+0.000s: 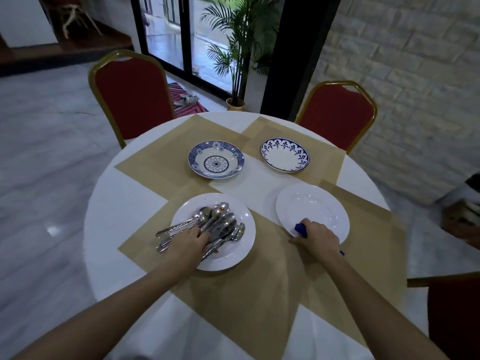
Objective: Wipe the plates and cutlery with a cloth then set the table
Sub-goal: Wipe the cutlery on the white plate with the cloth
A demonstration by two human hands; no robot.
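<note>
A white plate (241,258) on the near left placemat holds a pile of several spoons (220,224). My left hand (188,242) lies on the spoon handles, fingers curled over them. A second white plate (311,206) sits to the right. My right hand (318,236) rests at its near rim, shut on a blue cloth (300,228), most of which is hidden in the fist. Farther back stand a blue patterned bowl-plate (216,159) and a blue-rimmed white plate (285,155).
The round white table (114,203) carries several beige placemats (241,294). Red chairs with gold frames stand at the far left (131,96), far right (337,116) and near right (453,315). A potted palm (237,61) stands by the glass door.
</note>
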